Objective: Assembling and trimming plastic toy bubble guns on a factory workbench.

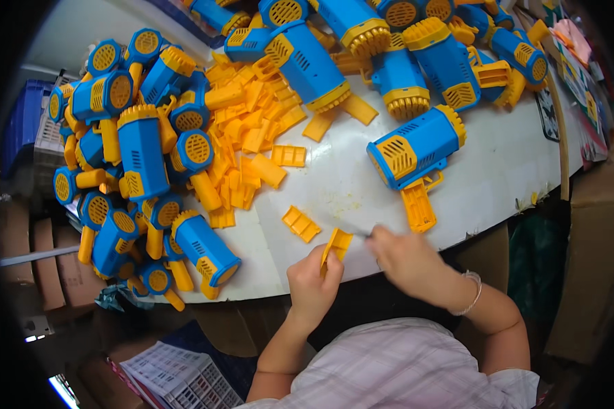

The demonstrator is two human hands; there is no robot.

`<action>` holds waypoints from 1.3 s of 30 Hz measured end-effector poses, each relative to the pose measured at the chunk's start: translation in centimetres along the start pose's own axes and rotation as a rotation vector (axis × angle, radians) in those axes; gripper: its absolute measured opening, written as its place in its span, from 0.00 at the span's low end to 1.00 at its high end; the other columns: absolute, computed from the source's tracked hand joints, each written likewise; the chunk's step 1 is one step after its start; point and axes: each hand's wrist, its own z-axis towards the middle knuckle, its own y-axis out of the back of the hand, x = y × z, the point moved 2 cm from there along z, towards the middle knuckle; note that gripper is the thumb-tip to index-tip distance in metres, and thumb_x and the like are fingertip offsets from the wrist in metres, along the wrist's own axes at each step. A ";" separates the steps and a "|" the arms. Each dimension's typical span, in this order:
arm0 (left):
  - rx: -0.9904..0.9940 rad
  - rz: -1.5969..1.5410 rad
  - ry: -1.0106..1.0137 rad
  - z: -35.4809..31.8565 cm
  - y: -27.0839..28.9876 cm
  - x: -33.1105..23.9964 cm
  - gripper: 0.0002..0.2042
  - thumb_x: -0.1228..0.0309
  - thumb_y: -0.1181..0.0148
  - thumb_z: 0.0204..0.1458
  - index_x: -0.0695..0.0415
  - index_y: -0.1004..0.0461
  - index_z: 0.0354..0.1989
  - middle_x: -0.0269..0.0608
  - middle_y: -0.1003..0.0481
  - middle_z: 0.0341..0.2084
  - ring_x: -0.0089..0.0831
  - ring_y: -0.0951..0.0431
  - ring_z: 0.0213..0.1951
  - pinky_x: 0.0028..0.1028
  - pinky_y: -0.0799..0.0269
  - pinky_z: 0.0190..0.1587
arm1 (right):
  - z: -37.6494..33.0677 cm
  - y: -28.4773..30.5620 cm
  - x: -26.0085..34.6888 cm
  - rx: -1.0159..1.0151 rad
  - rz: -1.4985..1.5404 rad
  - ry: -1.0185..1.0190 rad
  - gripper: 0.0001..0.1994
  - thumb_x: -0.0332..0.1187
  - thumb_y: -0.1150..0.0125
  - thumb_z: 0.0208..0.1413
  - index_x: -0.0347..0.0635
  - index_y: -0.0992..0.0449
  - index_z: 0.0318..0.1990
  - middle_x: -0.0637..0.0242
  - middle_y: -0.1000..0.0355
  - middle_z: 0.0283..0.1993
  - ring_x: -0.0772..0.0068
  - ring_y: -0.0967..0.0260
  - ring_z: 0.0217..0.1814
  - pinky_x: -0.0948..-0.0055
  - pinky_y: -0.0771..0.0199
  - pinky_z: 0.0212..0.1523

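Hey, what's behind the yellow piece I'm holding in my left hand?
White tabletop shows beyond the yellow piece, with a loose yellow part lying to its left. Whatever lies directly behind the yellow piece or your left hand is covered from view.

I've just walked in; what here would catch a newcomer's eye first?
Probably the big heap of blue-and-yellow plastic bodies on the left of the white table, with a bright pile of small yellow parts beside it. Then, at the near edge, the person's left fingers hold one yellow piece, while the right fingers grip a thin, blurred tool.
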 end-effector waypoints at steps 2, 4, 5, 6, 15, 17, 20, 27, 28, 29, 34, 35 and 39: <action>0.031 -0.016 -0.005 0.1 -0.1 -0.2 0.05 0.75 0.48 0.47 0.65 0.28 0.29 0.48 0.31 0.13 0.38 0.29 0.15 0.28 0.35 0.20 | 0.0 -0.4 0.2 -0.007 -0.020 0.100 0.10 0.35 0.50 0.55 0.38 0.38 0.27 0.51 0.38 0.15 0.47 0.37 0.18 0.57 0.39 0.17; 0.010 0.026 -0.035 -0.3 -0.1 -0.1 0.05 0.75 0.47 0.47 0.64 0.28 0.29 0.48 0.31 0.13 0.39 0.29 0.15 0.28 0.35 0.20 | 0.7 -0.4 -1.7 -0.024 -0.082 -0.108 0.10 0.34 0.49 0.54 0.38 0.38 0.27 0.52 0.38 0.15 0.46 0.37 0.18 0.57 0.38 0.18; 0.010 0.025 -0.035 -0.4 -0.1 -0.1 0.05 0.75 0.47 0.47 0.64 0.28 0.29 0.48 0.31 0.13 0.39 0.29 0.15 0.28 0.35 0.20 | 0.6 -0.1 -2.3 -0.083 -0.023 -0.080 0.10 0.34 0.49 0.54 0.38 0.38 0.27 0.51 0.38 0.15 0.46 0.37 0.18 0.57 0.38 0.18; 0.023 0.004 -0.032 -0.4 -0.1 0.1 0.05 0.75 0.47 0.46 0.64 0.28 0.29 0.48 0.31 0.13 0.39 0.28 0.16 0.28 0.35 0.20 | 0.0 0.0 -0.8 -0.034 -0.008 -0.006 0.10 0.34 0.50 0.54 0.38 0.38 0.27 0.50 0.38 0.15 0.46 0.37 0.18 0.57 0.38 0.18; 0.098 -0.112 -0.072 -0.3 -0.4 -0.1 0.04 0.76 0.46 0.44 0.65 0.28 0.25 0.39 0.37 0.08 0.22 0.36 0.11 0.22 0.41 0.17 | 1.0 1.5 -0.5 -0.098 0.280 -0.018 0.07 0.32 0.47 0.52 0.38 0.31 0.28 0.60 0.35 0.17 0.66 0.37 0.16 0.70 0.39 0.18; 0.104 -0.136 -0.062 -0.3 0.0 0.1 0.04 0.77 0.46 0.43 0.65 0.28 0.26 0.39 0.36 0.09 0.22 0.35 0.12 0.21 0.40 0.17 | 1.8 0.7 0.4 -0.152 0.557 0.074 0.06 0.29 0.42 0.49 0.37 0.27 0.33 0.68 0.33 0.20 0.80 0.41 0.19 0.80 0.41 0.21; 0.122 -0.170 -0.083 -0.3 0.6 0.4 0.04 0.77 0.46 0.43 0.64 0.27 0.27 0.37 0.33 0.10 0.19 0.34 0.13 0.19 0.41 0.17 | 1.3 -1.1 -0.2 -0.054 0.626 -0.040 0.06 0.26 0.38 0.44 0.35 0.24 0.31 0.69 0.29 0.26 0.86 0.37 0.22 0.86 0.38 0.22; -0.041 -0.962 0.471 -0.6 -0.4 3.3 0.06 0.74 0.46 0.51 0.64 0.31 0.34 0.35 0.28 0.25 0.16 0.32 0.20 0.14 0.38 0.22 | -0.2 -4.9 -0.1 -0.302 0.863 -0.306 0.04 0.24 0.38 0.44 0.33 0.26 0.24 0.67 0.30 0.20 0.84 0.35 0.20 0.86 0.35 0.22; -0.068 -1.082 0.544 -0.4 -1.0 3.2 0.06 0.73 0.49 0.53 0.63 0.32 0.35 0.35 0.29 0.25 0.16 0.33 0.19 0.14 0.40 0.21 | -0.4 -5.7 0.0 -0.257 0.893 -0.258 0.05 0.25 0.37 0.44 0.33 0.26 0.23 0.68 0.30 0.19 0.84 0.36 0.20 0.85 0.35 0.22; -0.099 -1.201 0.619 -0.4 -1.4 3.3 0.06 0.71 0.52 0.55 0.62 0.33 0.35 0.36 0.30 0.24 0.15 0.34 0.18 0.13 0.42 0.19 | -0.5 -6.2 0.0 -0.209 0.922 -0.209 0.05 0.25 0.37 0.43 0.33 0.26 0.23 0.69 0.30 0.19 0.84 0.36 0.20 0.84 0.35 0.22; 0.134 -1.126 0.534 -0.2 -0.8 3.0 0.07 0.69 0.58 0.58 0.60 0.37 0.36 0.37 0.33 0.23 0.16 0.39 0.13 0.15 0.45 0.15 | 0.1 -3.5 -1.2 -0.124 0.434 -0.004 0.04 0.28 0.53 0.55 0.38 0.36 0.32 0.65 0.37 0.18 0.76 0.36 0.20 0.75 0.36 0.20; 0.155 -1.053 0.529 -0.2 -0.8 2.9 0.07 0.69 0.58 0.58 0.59 0.38 0.36 0.37 0.34 0.21 0.16 0.41 0.12 0.15 0.47 0.14 | 0.2 -3.2 -1.3 -0.127 0.434 -0.008 0.04 0.28 0.53 0.55 0.38 0.36 0.32 0.65 0.37 0.18 0.76 0.36 0.20 0.75 0.36 0.20; 0.200 -0.969 0.552 -0.5 -1.0 3.0 0.07 0.69 0.58 0.57 0.60 0.37 0.35 0.35 0.34 0.19 0.16 0.42 0.11 0.15 0.50 0.13 | 0.4 -2.0 -0.3 0.006 -0.056 0.216 0.07 0.33 0.49 0.53 0.40 0.36 0.30 0.59 0.35 0.20 0.60 0.35 0.20 0.67 0.37 0.19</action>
